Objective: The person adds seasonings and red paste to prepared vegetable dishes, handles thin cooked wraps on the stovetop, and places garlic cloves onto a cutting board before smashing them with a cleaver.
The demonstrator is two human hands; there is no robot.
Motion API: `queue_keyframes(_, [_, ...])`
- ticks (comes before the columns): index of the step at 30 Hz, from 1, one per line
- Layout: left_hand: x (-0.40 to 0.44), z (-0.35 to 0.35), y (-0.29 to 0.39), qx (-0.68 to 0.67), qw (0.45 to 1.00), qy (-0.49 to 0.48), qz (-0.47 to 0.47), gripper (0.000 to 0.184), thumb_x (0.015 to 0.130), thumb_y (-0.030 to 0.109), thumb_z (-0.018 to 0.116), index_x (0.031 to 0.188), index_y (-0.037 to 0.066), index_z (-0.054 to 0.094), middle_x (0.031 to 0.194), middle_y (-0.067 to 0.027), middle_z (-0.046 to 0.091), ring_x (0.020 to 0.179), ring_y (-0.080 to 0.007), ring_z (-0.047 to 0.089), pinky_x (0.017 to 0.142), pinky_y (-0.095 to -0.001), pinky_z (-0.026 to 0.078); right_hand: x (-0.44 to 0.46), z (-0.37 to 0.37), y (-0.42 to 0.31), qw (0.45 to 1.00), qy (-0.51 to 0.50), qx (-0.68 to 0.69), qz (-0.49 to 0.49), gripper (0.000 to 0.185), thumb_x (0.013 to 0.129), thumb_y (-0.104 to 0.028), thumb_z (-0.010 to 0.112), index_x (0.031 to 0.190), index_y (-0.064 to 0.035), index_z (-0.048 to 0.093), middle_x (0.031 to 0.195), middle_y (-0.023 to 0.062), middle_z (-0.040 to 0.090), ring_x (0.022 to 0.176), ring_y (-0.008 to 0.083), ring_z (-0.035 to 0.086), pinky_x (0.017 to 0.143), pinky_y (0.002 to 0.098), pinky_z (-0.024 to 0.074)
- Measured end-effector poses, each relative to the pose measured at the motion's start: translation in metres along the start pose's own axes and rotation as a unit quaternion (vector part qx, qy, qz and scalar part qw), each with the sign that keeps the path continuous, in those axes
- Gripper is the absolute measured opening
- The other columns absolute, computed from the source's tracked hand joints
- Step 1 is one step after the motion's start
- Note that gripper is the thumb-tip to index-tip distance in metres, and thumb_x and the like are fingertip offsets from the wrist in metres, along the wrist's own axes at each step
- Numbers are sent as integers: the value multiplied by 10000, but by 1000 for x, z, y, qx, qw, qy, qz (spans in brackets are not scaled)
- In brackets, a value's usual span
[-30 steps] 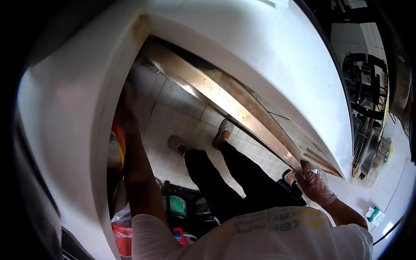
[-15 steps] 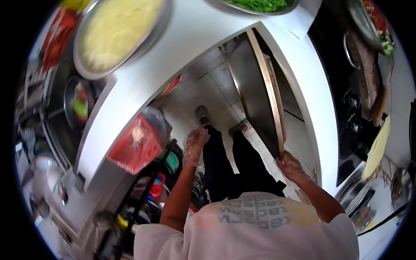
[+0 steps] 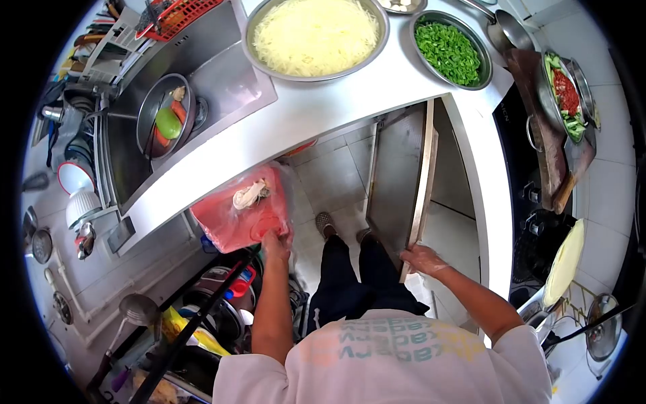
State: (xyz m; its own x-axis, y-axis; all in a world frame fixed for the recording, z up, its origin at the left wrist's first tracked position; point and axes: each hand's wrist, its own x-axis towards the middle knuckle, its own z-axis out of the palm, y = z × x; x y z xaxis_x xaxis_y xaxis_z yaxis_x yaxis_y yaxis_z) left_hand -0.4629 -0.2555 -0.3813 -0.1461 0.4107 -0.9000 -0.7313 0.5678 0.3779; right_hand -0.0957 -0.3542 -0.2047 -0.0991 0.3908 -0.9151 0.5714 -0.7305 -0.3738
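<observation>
Two hands work apart: my right hand has fingers closed on the door; my left hand touches the red bag beside the table, its fingers' hold impossible to tell. Door steady, bag level: that should prevent spills.

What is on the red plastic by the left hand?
A pale bunched item rests on the red plastic; what it is, I can't tell. Whatever lies directly beneath it is covered.

The plastic bag is pinkish red, the tabletop white — chopped greens bright green, shreds pale yellow — and the pale shirt bears teal-and-yellow lettering.
</observation>
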Motion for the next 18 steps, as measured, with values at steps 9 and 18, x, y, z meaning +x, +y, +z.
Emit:
queue_keyframes(9, [-61,-121,-23,105,990,91,-14,153,741,92,528,871,12,530,870,-143,589,697,-285,611,608,-409,551,71,47,-29,990,-15,107,-89,435,877,-419,487,812,7,556,619,90,559,612,197,586,566,341,454])
queue_keyframes(18, [-60,-147,-40,101,993,62,16,369,763,91,534,1120,38,462,991,-134,571,749,-264,619,640,-423,561,94,53,-151,936,-60,313,-148,416,885,-457,478,805,-51,524,622,-5,445,558,109,396,542,269,334])
